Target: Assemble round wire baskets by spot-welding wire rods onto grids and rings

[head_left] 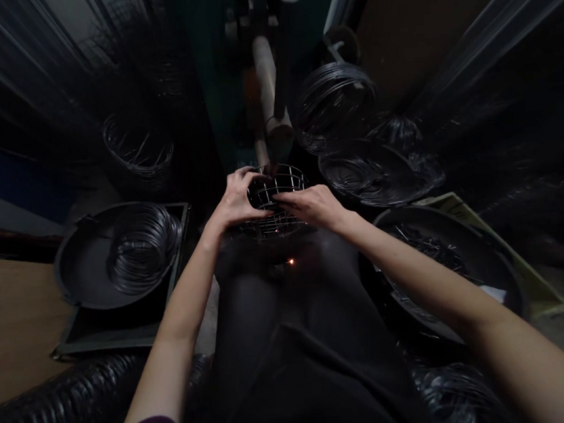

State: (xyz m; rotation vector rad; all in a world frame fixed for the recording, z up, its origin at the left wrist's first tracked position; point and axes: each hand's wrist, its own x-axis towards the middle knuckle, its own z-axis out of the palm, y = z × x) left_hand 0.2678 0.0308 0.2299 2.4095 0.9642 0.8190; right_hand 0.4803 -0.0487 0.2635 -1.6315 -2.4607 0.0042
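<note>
A round wire basket (280, 188) is held under the arm of a machine (266, 74), above my lap. My left hand (236, 197) grips its left side, thumb below and fingers curled over the upper wires. My right hand (317, 205) is closed at its right side, its fingers pressed together and pointing inward across the wires; its thumb is hidden. The machine's lower tip reaches the basket's far side, and whether it touches the wire cannot be made out. A small orange spark (291, 261) glows below the basket, in front of my dark apron (298, 342).
On the left, a coil of wire rings (141, 247) lies in a round black pan (87, 268). Another pan (495, 272) on the right contains short metal pieces (428, 248). More wire rings (334, 101) hang at the back right, above a dish of rings (357, 169).
</note>
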